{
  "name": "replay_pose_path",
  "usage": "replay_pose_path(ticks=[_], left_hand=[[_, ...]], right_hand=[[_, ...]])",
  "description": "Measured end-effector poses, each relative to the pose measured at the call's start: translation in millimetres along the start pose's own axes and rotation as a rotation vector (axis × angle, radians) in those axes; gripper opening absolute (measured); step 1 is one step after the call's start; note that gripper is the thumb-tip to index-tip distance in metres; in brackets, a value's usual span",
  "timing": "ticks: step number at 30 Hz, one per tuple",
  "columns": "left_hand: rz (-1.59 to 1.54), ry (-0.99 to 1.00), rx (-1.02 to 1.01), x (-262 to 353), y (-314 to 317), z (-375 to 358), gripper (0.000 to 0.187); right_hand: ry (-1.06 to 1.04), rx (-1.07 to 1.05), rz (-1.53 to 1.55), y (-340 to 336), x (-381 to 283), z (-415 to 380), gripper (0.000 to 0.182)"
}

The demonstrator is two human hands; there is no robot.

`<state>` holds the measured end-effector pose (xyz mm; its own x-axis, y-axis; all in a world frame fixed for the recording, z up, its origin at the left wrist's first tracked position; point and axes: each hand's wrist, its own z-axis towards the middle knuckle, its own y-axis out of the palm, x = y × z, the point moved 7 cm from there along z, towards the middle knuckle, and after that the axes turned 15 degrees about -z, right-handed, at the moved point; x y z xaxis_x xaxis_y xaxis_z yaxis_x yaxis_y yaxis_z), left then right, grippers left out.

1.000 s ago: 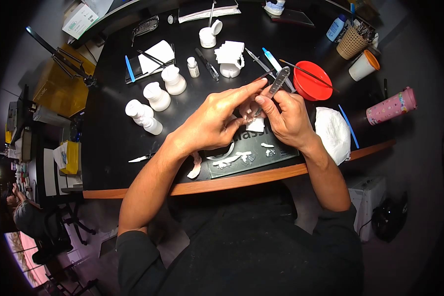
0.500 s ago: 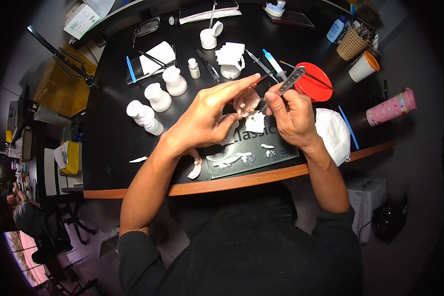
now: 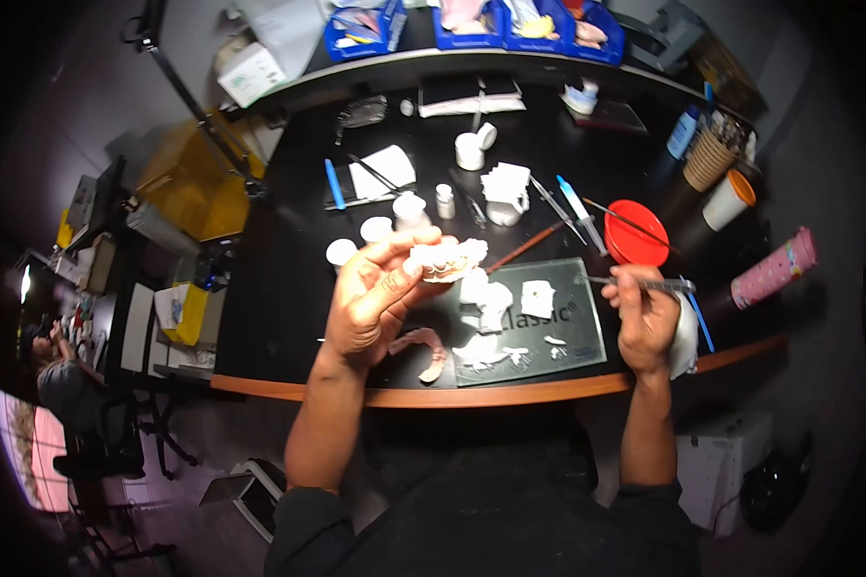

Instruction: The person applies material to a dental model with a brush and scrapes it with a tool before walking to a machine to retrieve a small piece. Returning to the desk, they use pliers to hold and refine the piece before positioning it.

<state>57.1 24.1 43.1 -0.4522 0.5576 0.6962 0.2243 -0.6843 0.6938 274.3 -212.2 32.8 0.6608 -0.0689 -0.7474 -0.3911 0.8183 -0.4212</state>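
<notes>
Far to the left, another person (image 3: 56, 375) is near a chair. On the left of the counter (image 3: 274, 308) are three white pots (image 3: 341, 252).

The left hand (image 3: 359, 313) is partly closed, its thumb and fingers pinching the teeth (image 3: 447, 264). The teeth are up in the air, above the counter. Below that hand, a bent pink strip (image 3: 434, 358) lies beside the glass plate (image 3: 589, 298). White lumps (image 3: 493, 303), a white paper (image 3: 538, 300) and small white bits (image 3: 481, 358) are on the plate.

The right hand (image 3: 647, 327) is closed around a thin metal tool (image 3: 666, 285), with the thin end toward the left. The red bowl (image 3: 635, 251) is just beyond it, and a white pad (image 3: 685, 338) is close by.

The hands have just moved well apart. The tool was close by the teeth, but now it is away from them, so it seems to be doing no work on them right now.
</notes>
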Motion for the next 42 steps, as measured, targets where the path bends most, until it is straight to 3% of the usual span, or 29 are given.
replay_pose_path(ticks=[4, 13, 20, 23, 29, 36, 42], left_hand=[[-0.219, -0.023, 0.013, 1.5, -2.1, -19.5, 0.044], [-0.235, -0.025, 0.091, 9.6, -2.6, -44.9, 0.046], [-0.118, 0.298, 0.220, 40.0, -41.4, -99.4, 0.041], [0.148, 0.517, 0.348, 60.7, -64.2, -133.0, 0.022], [0.740, 0.748, 0.660, 71.9, -104.6, -184.2, 0.025], [1.167, 0.734, 0.760, 68.7, -104.6, -176.5, 0.023], [1.273, 0.673, 0.780, 61.2, -108.8, -169.2, 0.023]], right_hand=[[-0.062, -0.043, -0.198, -8.6, -5.3, -13.1, 0.018], [-0.142, -0.077, -0.440, -17.6, -22.2, -39.0, 0.011], [-0.211, -0.096, -0.536, -15.8, -16.2, -57.4, 0.008], [-0.208, -0.110, -0.567, -15.5, -13.8, -58.0, 0.010], [-0.253, -0.230, -0.654, -9.0, -10.5, -53.2, 0.021], [-0.219, -0.253, -0.693, -6.4, -0.8, -50.2, 0.030], [-0.178, -0.176, -0.716, -8.1, 10.2, -50.0, 0.036]])
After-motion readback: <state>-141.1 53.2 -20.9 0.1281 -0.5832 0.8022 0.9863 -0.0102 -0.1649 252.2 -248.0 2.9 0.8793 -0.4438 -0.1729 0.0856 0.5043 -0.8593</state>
